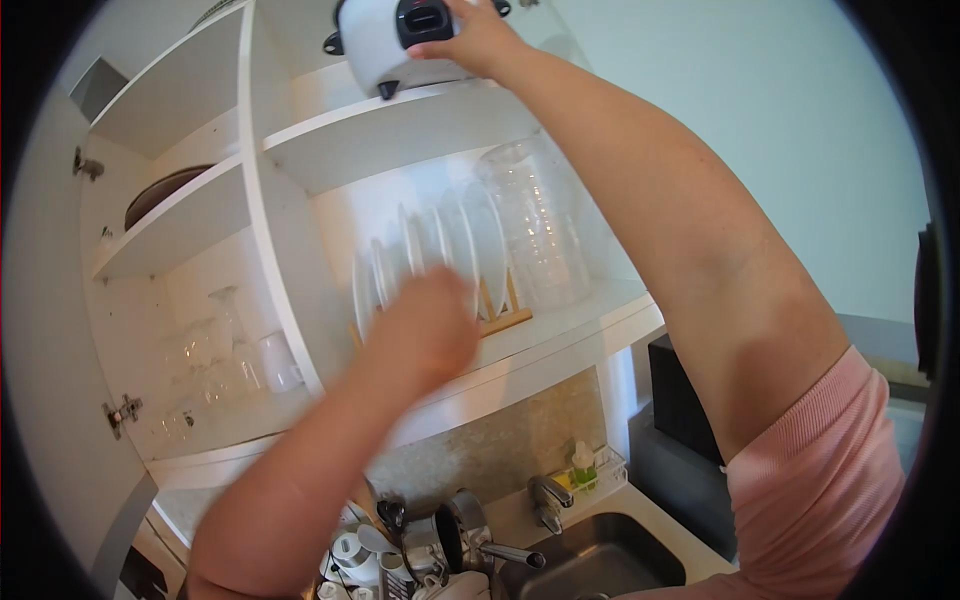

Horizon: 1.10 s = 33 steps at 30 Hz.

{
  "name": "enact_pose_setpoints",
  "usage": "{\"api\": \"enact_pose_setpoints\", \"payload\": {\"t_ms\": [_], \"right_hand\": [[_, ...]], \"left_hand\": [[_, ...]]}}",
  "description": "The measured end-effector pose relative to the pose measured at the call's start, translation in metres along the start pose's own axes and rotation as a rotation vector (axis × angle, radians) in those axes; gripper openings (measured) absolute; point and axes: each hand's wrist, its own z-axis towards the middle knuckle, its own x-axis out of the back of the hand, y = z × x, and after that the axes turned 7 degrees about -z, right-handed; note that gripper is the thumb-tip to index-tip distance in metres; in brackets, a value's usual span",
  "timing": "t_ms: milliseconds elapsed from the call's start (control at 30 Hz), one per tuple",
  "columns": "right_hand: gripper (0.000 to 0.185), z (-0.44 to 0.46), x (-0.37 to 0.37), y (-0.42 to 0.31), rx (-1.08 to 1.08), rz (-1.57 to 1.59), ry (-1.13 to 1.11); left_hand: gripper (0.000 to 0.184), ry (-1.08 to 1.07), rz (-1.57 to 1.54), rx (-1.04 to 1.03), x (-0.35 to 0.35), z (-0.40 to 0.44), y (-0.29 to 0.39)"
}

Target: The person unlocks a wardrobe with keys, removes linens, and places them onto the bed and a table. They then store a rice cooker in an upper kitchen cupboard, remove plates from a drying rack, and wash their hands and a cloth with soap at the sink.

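High up, my right hand (470, 40) is on the front of a white appliance (385, 45) with black feet and a dark control panel, at the upper shelf (390, 130). My left hand (425, 325) is blurred, in front of the white plates (487, 240) that stand upright in a wooden rack (507, 322). Its fingers cannot be made out, nor whether it touches a plate. A clear glass container (540, 225) stands just right of the plates.
Glasses (235, 350) and a white mug (279, 362) occupy the lower left compartment; a brown dish (165, 192) lies above. An open cabinet door (50, 330) is at left. Below are pots (440, 540), a tap (548, 500) and a sink (610, 555).
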Motion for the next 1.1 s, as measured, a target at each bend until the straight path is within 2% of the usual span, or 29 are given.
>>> {"api": "enact_pose_setpoints", "payload": {"t_ms": [67, 133, 200, 267, 333, 400, 533, 767, 833, 933, 967, 1100], "right_hand": [[0.103, 0.003, 0.002, -0.006, 0.009, 0.018, -0.016], [0.098, 0.011, 0.002, -0.01, -0.042, -0.058, -0.08], [0.094, 0.017, 0.0, -0.007, 0.026, -0.041, -0.066], [0.093, 0.026, -0.002, -0.005, 0.051, -0.036, -0.135], [0.089, 0.023, -0.006, -0.008, -0.007, 0.017, -0.145], [0.086, 0.023, -0.013, -0.012, -0.133, -0.112, -0.108], [0.086, 0.02, -0.034, -0.005, 0.017, -0.054, -0.137], [0.092, 0.007, -0.056, -0.012, -0.079, -0.197, -0.037], [0.082, -0.007, -0.048, -0.025, -0.173, -0.048, -0.064], [0.087, -0.003, -0.067, -0.006, -0.033, -0.198, -0.065], [0.078, -0.004, -0.074, -0.004, -0.101, -0.237, -0.013], [0.081, -0.004, -0.075, -0.005, -0.133, -0.311, -0.063]], "left_hand": [[0.048, -0.142, 0.185, -0.048, -0.054, -0.046, 0.003], [0.056, -0.102, 0.147, -0.008, -0.073, -0.068, 0.009], [0.059, 0.215, 0.102, -0.1, -0.091, -0.073, 0.003], [0.06, 0.291, 0.099, -0.104, -0.106, -0.073, -0.004], [0.061, 0.37, 0.098, -0.112, -0.111, -0.073, -0.007], [0.062, 0.401, 0.052, -0.087, -0.114, -0.071, -0.008], [0.061, 0.454, 0.014, -0.094, -0.118, -0.071, -0.013], [0.061, 0.507, -0.069, -0.114, -0.121, -0.071, -0.016], [0.061, 0.518, -0.072, -0.122, -0.121, -0.071, -0.016], [0.061, 0.54, -0.083, -0.129, -0.12, -0.072, -0.016], [0.061, 0.53, -0.084, -0.12, -0.121, -0.072, -0.015], [0.061, 0.516, -0.076, -0.111, -0.121, -0.072, -0.015]]}}
